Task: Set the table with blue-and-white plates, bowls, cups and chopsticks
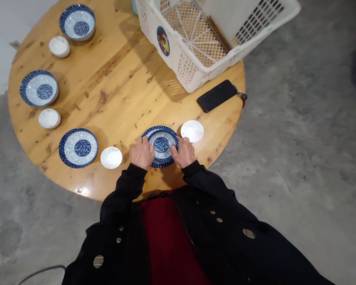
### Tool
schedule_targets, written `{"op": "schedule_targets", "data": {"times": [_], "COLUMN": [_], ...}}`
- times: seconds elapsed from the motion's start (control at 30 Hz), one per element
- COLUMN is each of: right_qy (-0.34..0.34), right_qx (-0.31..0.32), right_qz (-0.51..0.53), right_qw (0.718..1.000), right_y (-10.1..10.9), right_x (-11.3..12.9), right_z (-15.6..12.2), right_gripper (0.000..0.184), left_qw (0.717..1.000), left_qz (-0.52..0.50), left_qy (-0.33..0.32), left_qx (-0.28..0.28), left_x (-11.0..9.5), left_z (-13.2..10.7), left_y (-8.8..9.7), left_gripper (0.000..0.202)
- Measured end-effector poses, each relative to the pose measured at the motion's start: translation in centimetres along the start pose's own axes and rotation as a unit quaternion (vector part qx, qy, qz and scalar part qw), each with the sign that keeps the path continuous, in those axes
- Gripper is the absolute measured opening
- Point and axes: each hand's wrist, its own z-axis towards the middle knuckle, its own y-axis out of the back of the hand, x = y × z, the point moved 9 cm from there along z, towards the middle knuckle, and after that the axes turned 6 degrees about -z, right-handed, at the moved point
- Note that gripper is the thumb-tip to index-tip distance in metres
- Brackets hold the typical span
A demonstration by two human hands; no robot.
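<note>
Close to the table's near edge, my left hand (pixel 142 153) and my right hand (pixel 184 152) grip a small blue-and-white plate (pixel 161 145) from opposite sides, fingers curled at its rim. Beneath it shows the rim of a larger blue-and-white dish (pixel 160 164); whether the two touch I cannot tell. A small white bowl (pixel 192 131) stands just beyond my right hand. Left of my left hand is another small white bowl (pixel 111 158), with a blue-rimmed dish (pixel 78 148) farther left.
Along the left side of the round wooden table (pixel 106 103) are two blue-rimmed bowls (pixel 39 88) and two small white bowls (pixel 49 118). A white plastic basket (pixel 180 59) holding chopsticks (pixel 218 34) stands at the back right. A black phone (pixel 217 95) lies before it.
</note>
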Motion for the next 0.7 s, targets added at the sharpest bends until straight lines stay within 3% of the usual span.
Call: {"op": "schedule_targets", "data": {"times": [0.47, 0.7], "right_qy": [-0.015, -0.007], "right_qx": [0.033, 0.019], "right_qz": [-0.04, -0.005], "right_qw": [0.999, 1.0], "right_y": [0.0, 1.0], "right_x": [0.1, -0.7], "right_z": [0.1, 0.3], "right_gripper": [0.047, 0.05], "left_qw": [1.0, 0.988], "left_qz": [0.001, -0.128], "left_qy": [-0.007, -0.042], "left_qx": [0.015, 0.072], "left_x": [0.2, 1.4], "left_z": [0.3, 1.4], "left_y": [0.4, -0.5], "left_gripper": [0.05, 0.051]}}
